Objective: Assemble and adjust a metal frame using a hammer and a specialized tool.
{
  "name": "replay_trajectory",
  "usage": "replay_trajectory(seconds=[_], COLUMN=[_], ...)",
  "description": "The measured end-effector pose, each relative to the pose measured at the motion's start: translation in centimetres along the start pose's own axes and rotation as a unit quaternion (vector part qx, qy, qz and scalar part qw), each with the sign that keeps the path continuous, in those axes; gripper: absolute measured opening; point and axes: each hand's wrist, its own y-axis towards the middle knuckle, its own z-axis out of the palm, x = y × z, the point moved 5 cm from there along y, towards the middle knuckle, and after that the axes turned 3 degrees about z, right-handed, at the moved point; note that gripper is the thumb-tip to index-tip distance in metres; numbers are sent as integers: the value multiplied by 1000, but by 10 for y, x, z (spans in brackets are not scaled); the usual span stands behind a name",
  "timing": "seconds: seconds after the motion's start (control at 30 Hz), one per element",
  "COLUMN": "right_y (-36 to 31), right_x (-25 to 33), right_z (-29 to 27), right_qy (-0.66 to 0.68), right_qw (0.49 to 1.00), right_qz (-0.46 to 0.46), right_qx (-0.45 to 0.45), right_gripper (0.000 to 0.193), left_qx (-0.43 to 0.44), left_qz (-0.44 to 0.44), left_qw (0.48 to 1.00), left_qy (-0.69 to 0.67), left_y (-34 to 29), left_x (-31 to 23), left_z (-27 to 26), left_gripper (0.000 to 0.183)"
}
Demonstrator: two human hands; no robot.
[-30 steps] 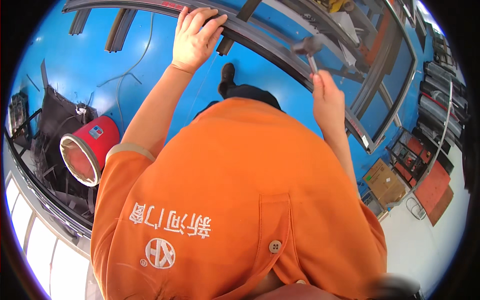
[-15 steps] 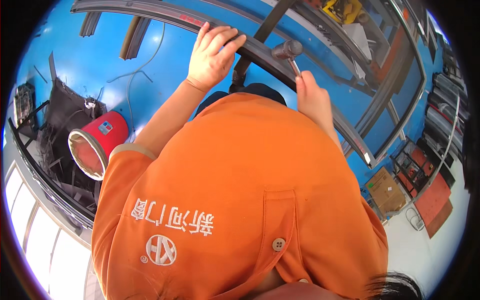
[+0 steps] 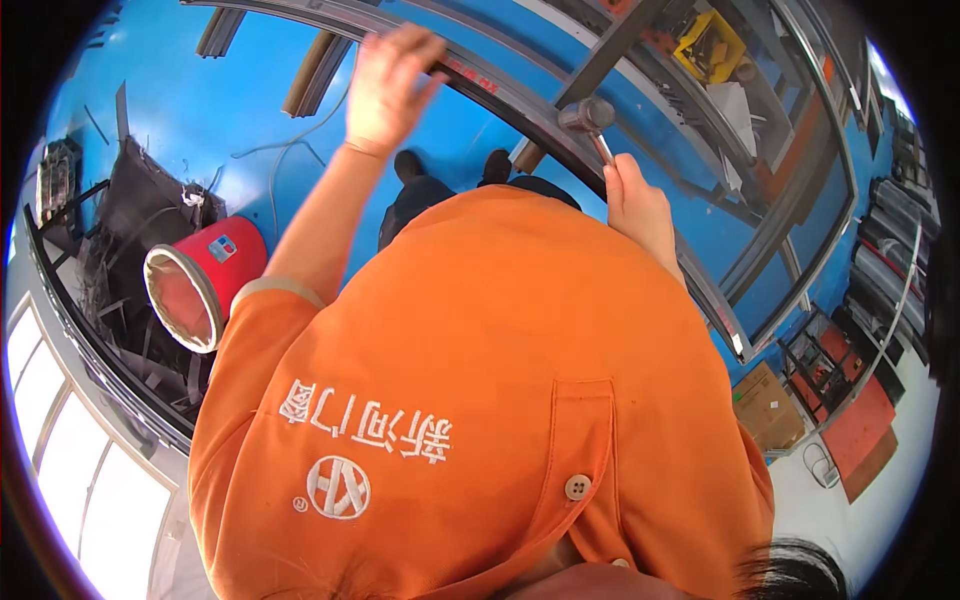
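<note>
The left hand has shifted along the long grey bar of the frame toward the person's left: half a second ago it was on the right of the red marking, and now it is on the left of it. Its fingers are apart and blurred by motion, so I cannot tell whether they touch the bar; the steadying hold there looks loosened for the moment. The right hand stays clamped on the handle of the hammer, whose head is over the bar, contact unclear. Both shoes now show, where only one did a second ago.

The bar lies across the front of the person, smooth and metal-looking, with a black strip along its near side. The hammer head is a dull, dark barrel on a slim, shiny shaft. Brownish, ribbed lengths stick out from under the bar above a glossy blue floor. On the left, a round red bin with a pale, wrinkled rim lies tipped beside dark, ragged scrap.
</note>
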Motion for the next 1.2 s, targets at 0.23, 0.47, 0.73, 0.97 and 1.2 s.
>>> replay_trajectory(seconds=[0.23, 0.47, 0.73, 0.97, 1.2], right_y=[2, -8, 7, 26, 24], right_x=[46, 97, 127, 129, 151], right_z=[7, -14, 13, 34, 34], right_qy=[50, 117, 102, -19, 65], right_qw=[997, 985, 986, 995, 989], right_qz=[-35, -49, -4, 12, 33], right_qx=[-51, -120, -134, -97, -131], right_gripper=[18, 19, 22, 24, 26], left_qx=[9, -5, 3, 7, -17], left_qz=[26, 39, 58, 84, 53], left_qw=[999, 999, 998, 996, 998], left_qy=[40, 25, 15, -17, 26], left_y=[0, 4, 12, 10, 18], left_x=[48, 56, 56, 59, 147], left_z=[-19, -12, -11, -13, -36], left_gripper=[32, 30, 30, 34, 33])
